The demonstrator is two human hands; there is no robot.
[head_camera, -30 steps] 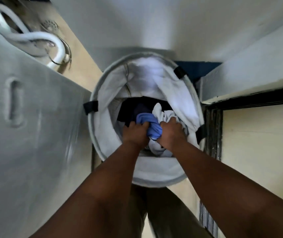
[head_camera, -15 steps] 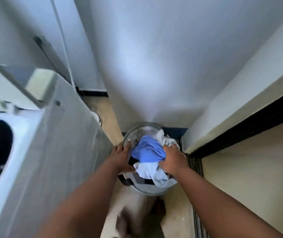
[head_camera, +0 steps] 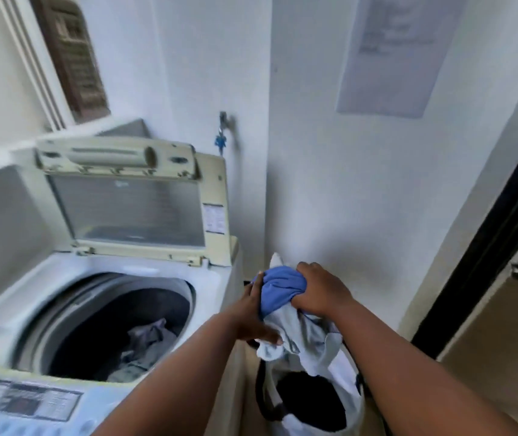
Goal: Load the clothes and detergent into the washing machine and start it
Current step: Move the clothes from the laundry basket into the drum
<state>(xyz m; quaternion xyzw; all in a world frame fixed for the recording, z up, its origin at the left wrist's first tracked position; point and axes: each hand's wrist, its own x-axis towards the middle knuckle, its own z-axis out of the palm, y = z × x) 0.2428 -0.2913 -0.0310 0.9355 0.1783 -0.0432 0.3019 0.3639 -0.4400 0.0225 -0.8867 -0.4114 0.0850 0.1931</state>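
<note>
Both hands are closed on one bundle of clothes (head_camera: 286, 305): the right hand (head_camera: 319, 289) clamps the blue top of it, the left hand (head_camera: 253, 316) presses its side with fingers spread. It hangs above one laundry basket (head_camera: 350, 401). A trailing pale end could snag the basket or drop short of the one washing machine (head_camera: 169, 280), open to the left, some clothes inside.
</note>
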